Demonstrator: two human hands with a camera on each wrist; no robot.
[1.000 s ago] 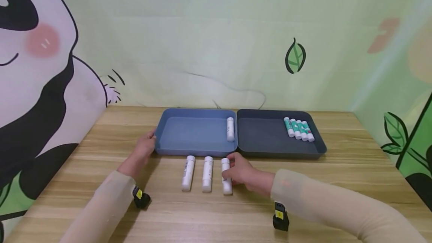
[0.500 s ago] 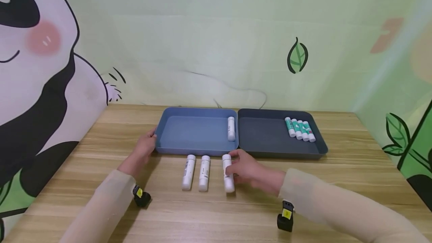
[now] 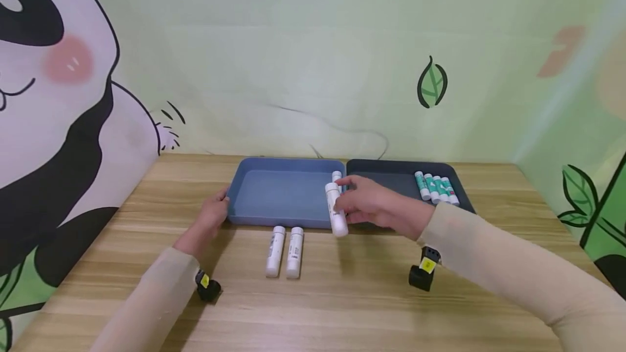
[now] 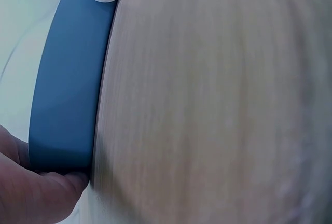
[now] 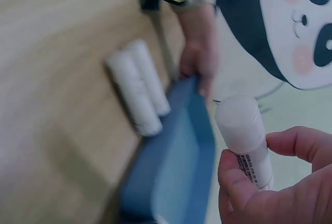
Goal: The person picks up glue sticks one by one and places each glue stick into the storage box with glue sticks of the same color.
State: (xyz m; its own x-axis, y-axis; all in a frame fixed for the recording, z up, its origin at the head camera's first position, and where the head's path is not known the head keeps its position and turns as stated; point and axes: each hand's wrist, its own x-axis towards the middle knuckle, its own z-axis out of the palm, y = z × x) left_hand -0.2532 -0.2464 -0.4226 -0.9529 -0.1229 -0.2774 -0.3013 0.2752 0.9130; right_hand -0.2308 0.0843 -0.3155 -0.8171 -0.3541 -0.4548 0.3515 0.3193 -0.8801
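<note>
My right hand (image 3: 367, 200) pinches a white glue stick (image 3: 335, 213) between thumb and fingers, tilted and held in the air over the front right corner of the blue tray (image 3: 283, 220). In the right wrist view the same glue stick (image 5: 249, 141) shows a small printed label. Another white glue stick (image 3: 336, 176) lies inside the tray's right end, partly hidden behind the held one. Two more white glue sticks (image 3: 275, 251) (image 3: 294, 253) lie side by side on the table before the tray. My left hand (image 3: 213, 212) grips the tray's left edge; thumb and finger show at its corner (image 4: 59, 164).
A dark grey tray (image 3: 359, 166) stands against the blue tray's right side. Several green-and-white glue sticks (image 3: 437, 188) lie in a row at its right end. Behind the wooden table (image 3: 254, 314) rises a wall covering (image 3: 235, 86) with printed leaves and a panda.
My right hand has lifted the rightmost glue stick off the table and carried it up toward the blue tray. The middle glue stick has shifted left, nearer its neighbour. My left hand stays put.
</note>
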